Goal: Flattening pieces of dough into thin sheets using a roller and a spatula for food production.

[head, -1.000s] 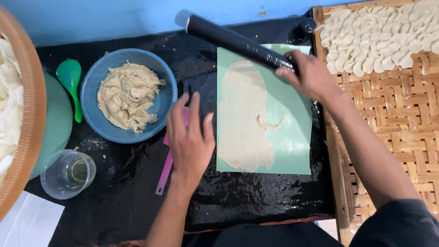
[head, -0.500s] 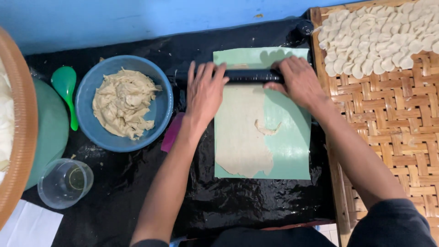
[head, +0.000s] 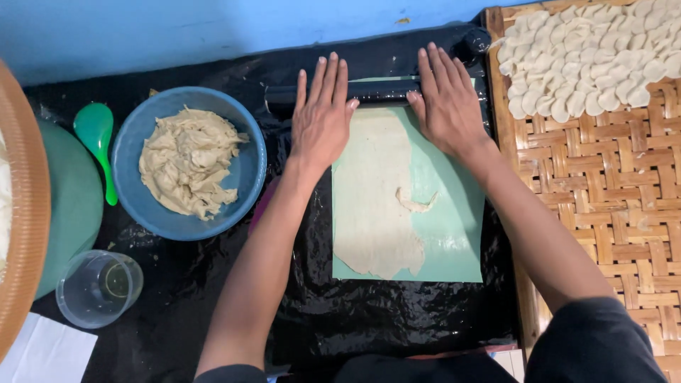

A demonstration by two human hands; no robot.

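My left hand (head: pixel 323 117) and my right hand (head: pixel 447 99) press flat, fingers spread, on a black rolling pin (head: pixel 379 91) lying across the far end of a green sheet (head: pixel 450 227). A thin strip of pale dough (head: pixel 372 198) is rolled out along the sheet's left half, with a small torn scrap (head: pixel 417 204) beside it. The pin's middle shows between my hands; its ends poke out on either side.
A blue bowl (head: pixel 248 170) of dough sits left, with a green spoon (head: pixel 96 138), a green lid, a clear cup (head: pixel 99 287) and a brown basket rim (head: pixel 25 213). At right, a woven bamboo tray (head: pixel 617 206) holds several small dough discs (head: pixel 589 57). Black plastic covers the floor.
My right hand brought the pin down from a tilted hold onto the sheet. My left hand left the sheet's edge for the pin; both palms then pushed it to the far end.
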